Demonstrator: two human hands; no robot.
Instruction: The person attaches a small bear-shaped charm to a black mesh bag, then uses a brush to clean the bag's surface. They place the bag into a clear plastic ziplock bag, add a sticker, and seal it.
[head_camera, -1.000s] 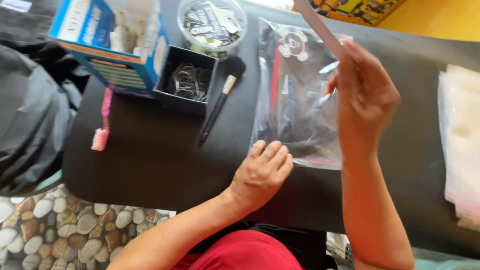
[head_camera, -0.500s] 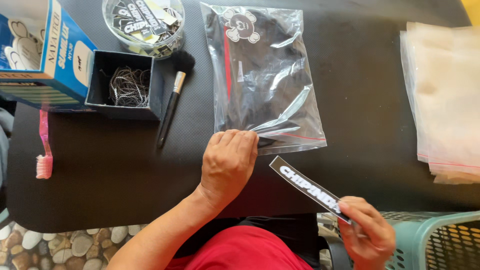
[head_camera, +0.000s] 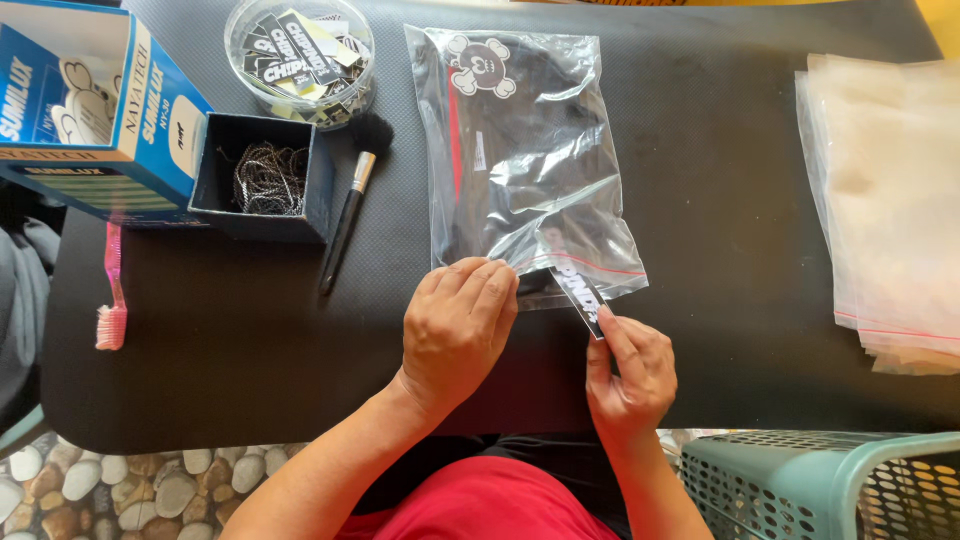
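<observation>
Hands at bag (head_camera: 525, 160) mouth: our left hand (head_camera: 458, 325) pins the opening, right hand (head_camera: 628, 370) pinches label strip (head_camera: 580, 297) at 5 o'clock; we judge sliding it flat works best.

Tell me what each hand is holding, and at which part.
Right hand pinches the black label strip by its lower end. Left hand presses on the clear bag at its open edge.

Hands: two, the left hand (head_camera: 458, 325) and the right hand (head_camera: 628, 372), both near.
Filled clear bags: one (head_camera: 520, 160), centre.
Empty bag stacks: one (head_camera: 885, 200), right.
Black label strips held: one (head_camera: 580, 296).
Round tubs of labels: one (head_camera: 300, 55), far.
Brushes: one makeup brush (head_camera: 352, 200), one pink toothbrush (head_camera: 112, 290), left.
Boxes: one blue (head_camera: 90, 110), one black (head_camera: 265, 180).
Baskets: one (head_camera: 820, 485), near right.
</observation>
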